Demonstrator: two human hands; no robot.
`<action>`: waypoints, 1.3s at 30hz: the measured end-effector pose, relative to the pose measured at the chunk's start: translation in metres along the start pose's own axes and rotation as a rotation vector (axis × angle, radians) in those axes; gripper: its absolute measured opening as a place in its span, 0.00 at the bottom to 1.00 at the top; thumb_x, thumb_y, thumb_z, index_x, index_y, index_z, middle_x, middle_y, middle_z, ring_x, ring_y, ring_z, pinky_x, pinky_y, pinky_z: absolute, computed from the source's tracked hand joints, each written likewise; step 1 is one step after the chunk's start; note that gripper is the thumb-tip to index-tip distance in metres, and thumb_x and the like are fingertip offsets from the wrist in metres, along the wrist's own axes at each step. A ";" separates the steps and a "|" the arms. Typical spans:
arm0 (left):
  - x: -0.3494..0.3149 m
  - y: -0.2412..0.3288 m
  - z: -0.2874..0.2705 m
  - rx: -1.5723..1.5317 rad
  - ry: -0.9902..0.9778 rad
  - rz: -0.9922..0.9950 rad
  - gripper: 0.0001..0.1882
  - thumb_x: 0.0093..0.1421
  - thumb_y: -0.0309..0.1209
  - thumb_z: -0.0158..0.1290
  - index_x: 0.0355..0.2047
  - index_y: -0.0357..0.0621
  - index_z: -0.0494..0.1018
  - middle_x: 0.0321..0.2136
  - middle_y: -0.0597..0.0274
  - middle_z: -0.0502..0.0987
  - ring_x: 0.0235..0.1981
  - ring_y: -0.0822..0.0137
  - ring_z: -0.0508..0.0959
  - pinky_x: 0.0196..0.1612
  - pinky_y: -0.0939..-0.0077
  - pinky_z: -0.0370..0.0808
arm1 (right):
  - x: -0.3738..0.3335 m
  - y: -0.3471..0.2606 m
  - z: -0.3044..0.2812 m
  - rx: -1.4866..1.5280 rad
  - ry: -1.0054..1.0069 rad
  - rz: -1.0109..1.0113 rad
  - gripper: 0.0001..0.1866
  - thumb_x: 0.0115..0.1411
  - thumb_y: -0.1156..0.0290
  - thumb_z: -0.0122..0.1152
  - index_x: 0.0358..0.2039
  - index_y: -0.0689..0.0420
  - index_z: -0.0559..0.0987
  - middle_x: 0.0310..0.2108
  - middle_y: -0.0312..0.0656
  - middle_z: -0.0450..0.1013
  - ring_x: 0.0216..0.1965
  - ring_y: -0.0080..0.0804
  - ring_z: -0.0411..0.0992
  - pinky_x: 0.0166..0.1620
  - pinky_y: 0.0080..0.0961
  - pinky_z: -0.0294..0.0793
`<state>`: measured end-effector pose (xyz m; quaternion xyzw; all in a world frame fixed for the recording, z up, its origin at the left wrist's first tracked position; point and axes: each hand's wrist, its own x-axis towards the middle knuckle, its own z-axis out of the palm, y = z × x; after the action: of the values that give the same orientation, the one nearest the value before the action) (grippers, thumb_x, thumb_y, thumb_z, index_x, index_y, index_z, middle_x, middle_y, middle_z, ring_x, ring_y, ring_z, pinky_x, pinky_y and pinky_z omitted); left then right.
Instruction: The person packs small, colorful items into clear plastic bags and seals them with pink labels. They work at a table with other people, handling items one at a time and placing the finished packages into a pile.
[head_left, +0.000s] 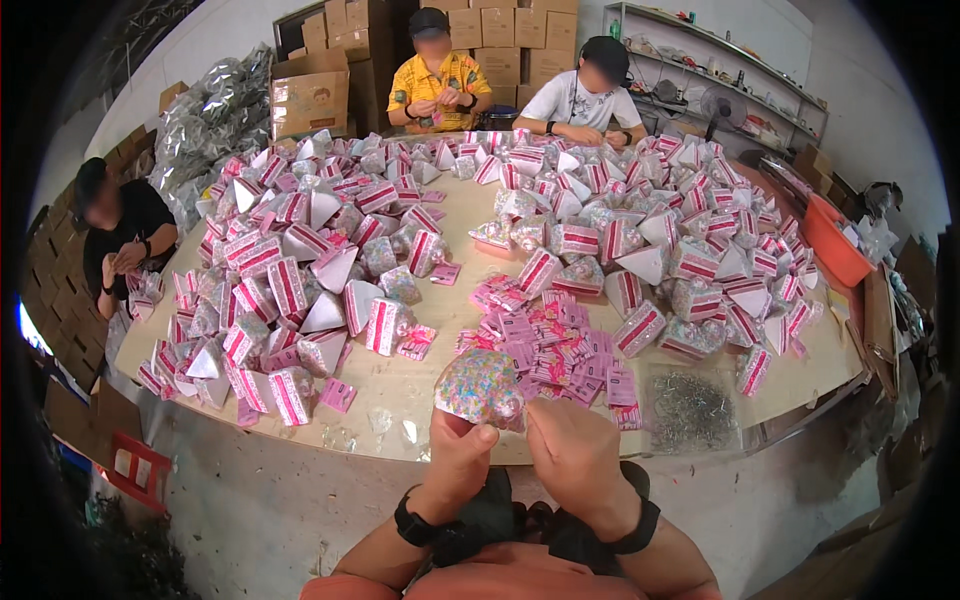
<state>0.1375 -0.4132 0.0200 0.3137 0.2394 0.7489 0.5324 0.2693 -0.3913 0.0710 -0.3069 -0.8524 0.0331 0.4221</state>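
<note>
My left hand (462,458) is wrapped round the lower left side of a cake-slice toy (477,386) in a clear bag, its sprinkle-covered top turned up. Close against the toy's right side, where the bag bunches up, my right hand (575,450) is closed with its fingers bent in; what they grip is hidden. Just beyond lies a loose heap of pink printed cards (560,345). To the right of my right hand, a clear flat bag of small metal pins or ties (692,410) rests on the table's near edge.
Bagged cake-slice toys cover the table in a left heap (290,285) and a right heap (680,240). Two people sit across the table and one at the left, hands busy. An orange bin (835,240) stands at the right; a red stool (140,470) is lower left.
</note>
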 end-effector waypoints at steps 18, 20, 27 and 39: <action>0.001 -0.006 0.007 -0.042 0.045 -0.021 0.41 0.42 0.38 0.64 0.52 0.40 0.55 0.45 0.61 0.67 0.46 0.65 0.70 0.48 0.71 0.68 | -0.004 0.005 0.001 0.036 0.017 0.076 0.05 0.47 0.80 0.54 0.27 0.62 0.72 0.19 0.46 0.67 0.19 0.43 0.67 0.20 0.34 0.64; 0.001 -0.007 0.005 -0.041 0.045 -0.022 0.41 0.42 0.38 0.64 0.52 0.40 0.54 0.46 0.60 0.67 0.46 0.65 0.69 0.48 0.71 0.68 | -0.004 0.006 0.000 0.028 -0.014 0.093 0.05 0.48 0.80 0.54 0.28 0.62 0.73 0.20 0.46 0.68 0.21 0.44 0.68 0.22 0.34 0.65; 0.002 -0.008 0.002 -0.124 -0.040 -0.066 0.32 0.53 0.43 0.53 0.52 0.40 0.56 0.47 0.61 0.67 0.46 0.65 0.69 0.48 0.67 0.67 | -0.003 0.010 0.005 0.223 0.108 0.139 0.03 0.50 0.78 0.52 0.27 0.61 0.71 0.21 0.46 0.68 0.22 0.45 0.69 0.24 0.33 0.67; 0.023 -0.021 -0.051 0.362 0.189 -0.139 0.17 0.57 0.34 0.46 0.43 0.33 0.62 0.35 0.58 0.70 0.35 0.72 0.70 0.40 0.78 0.68 | -0.031 0.028 0.013 0.342 0.012 0.333 0.06 0.52 0.76 0.52 0.31 0.62 0.73 0.26 0.49 0.70 0.28 0.47 0.70 0.30 0.32 0.69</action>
<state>0.1081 -0.3857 -0.0247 0.3152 0.4398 0.6815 0.4928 0.2875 -0.3831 0.0325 -0.3674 -0.7693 0.2445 0.4619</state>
